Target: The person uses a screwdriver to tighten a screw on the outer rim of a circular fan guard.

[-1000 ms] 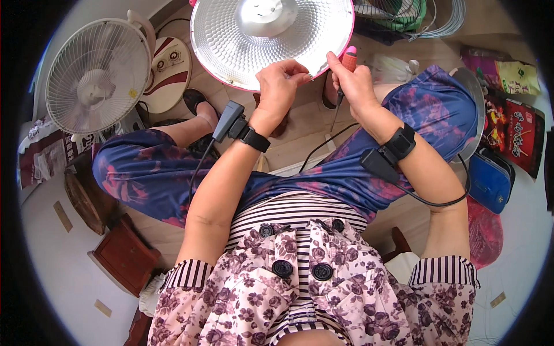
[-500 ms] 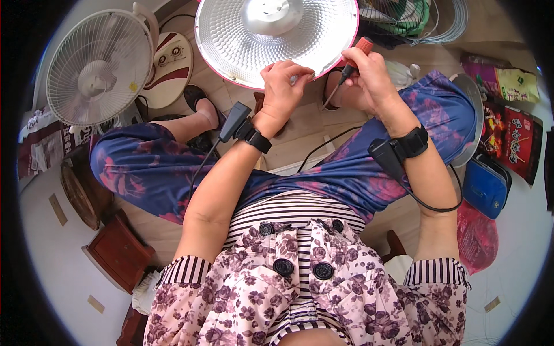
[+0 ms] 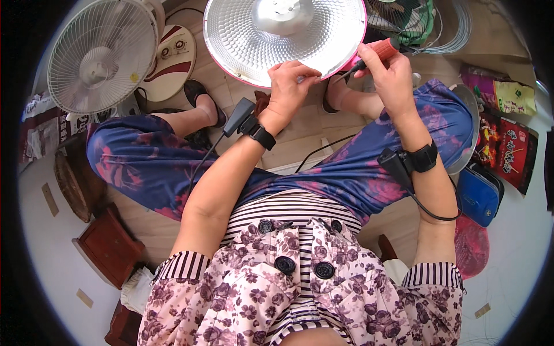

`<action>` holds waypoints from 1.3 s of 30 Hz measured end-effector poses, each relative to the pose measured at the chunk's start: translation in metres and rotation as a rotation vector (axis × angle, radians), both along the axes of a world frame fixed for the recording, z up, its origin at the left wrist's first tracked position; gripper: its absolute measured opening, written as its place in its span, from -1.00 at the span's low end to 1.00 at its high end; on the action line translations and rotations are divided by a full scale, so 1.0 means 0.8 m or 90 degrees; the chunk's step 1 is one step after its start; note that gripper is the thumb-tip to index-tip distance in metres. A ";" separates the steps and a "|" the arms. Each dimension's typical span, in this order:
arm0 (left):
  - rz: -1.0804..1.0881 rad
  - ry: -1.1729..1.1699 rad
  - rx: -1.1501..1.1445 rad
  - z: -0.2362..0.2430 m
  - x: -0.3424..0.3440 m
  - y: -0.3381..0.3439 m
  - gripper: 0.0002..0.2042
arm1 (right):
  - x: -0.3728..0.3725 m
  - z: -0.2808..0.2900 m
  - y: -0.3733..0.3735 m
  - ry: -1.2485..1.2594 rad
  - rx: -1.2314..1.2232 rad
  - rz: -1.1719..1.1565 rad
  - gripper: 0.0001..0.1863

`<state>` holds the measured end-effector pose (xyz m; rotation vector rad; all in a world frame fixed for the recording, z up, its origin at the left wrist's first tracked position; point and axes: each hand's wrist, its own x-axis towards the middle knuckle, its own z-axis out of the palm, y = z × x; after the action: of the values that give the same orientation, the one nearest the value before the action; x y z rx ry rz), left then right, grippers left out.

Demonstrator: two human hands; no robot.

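Observation:
A silver dimpled reflector dish (image 3: 236, 43) with a pink rim and a round metal centre, apparently from a heater, is before me at the top. My left hand (image 3: 287, 89) is closed in a pinch at the dish's near rim. Whatever lies between its fingertips is too small to make out. My right hand (image 3: 392, 83) grips a screwdriver (image 3: 382, 49) by its red and black handle, just right of the dish. The screwdriver's shaft slants down and left toward the rim, its tip close to my left fingertips. Actual contact cannot be made out.
A white fan (image 3: 101, 57) stands at the left by a cream and maroon round base (image 3: 173, 63). Coiled wire (image 3: 453, 29) and a dark fan cage lie at the back right. Colourful packages (image 3: 502, 147) and a blue pouch (image 3: 480, 195) are on the right. Wooden furniture (image 3: 109, 245) sits lower left.
The screwdriver has swung from pointing steeply down to a flatter slant, its tip now near the left fingertips. My right hand has shifted slightly right; the dish appears a little higher and further right.

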<state>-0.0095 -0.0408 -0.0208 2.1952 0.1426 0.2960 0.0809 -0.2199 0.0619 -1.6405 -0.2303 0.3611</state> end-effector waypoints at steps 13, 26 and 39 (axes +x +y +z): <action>0.012 0.065 -0.057 -0.004 0.001 0.002 -0.94 | -0.023 -0.022 0.018 -0.105 0.077 0.029 -0.85; 0.014 0.000 -0.024 0.001 0.004 0.000 -0.88 | -0.022 -0.022 0.020 -0.141 0.058 0.024 -0.86; 0.010 0.052 -0.067 -0.007 -0.002 0.003 -0.89 | -0.023 -0.014 0.023 -0.211 -0.011 0.080 -0.86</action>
<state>-0.0109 -0.0384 -0.0263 2.1026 0.2162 0.2021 0.0625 -0.2014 0.0511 -1.7024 -0.5833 0.1842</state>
